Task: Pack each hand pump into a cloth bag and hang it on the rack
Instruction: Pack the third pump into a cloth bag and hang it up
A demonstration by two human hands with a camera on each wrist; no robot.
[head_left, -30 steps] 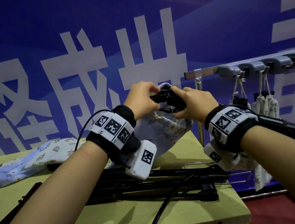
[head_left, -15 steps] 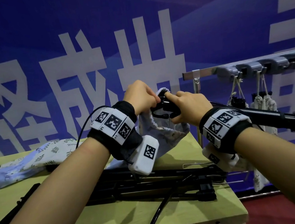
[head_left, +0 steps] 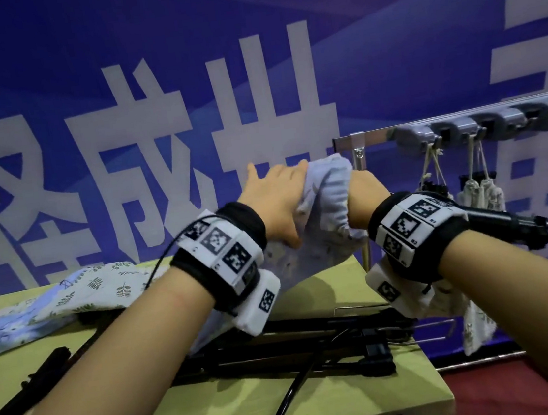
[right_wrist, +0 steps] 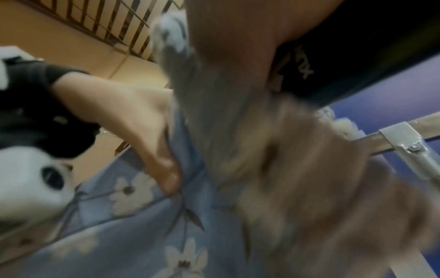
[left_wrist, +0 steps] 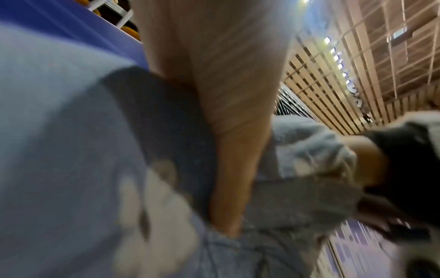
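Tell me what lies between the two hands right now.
The head view shows the bunched mouth of the floral cloth bag between the left hand and the right hand; both touch it.

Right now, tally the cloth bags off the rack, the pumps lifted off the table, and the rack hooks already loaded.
Cloth bags off the rack: 2, held bag, table bag
Pumps lifted: 1, pump
Loaded hooks: 2, first hook, second hook
Total: 5

hands (head_left: 313, 199) raised — wrists close
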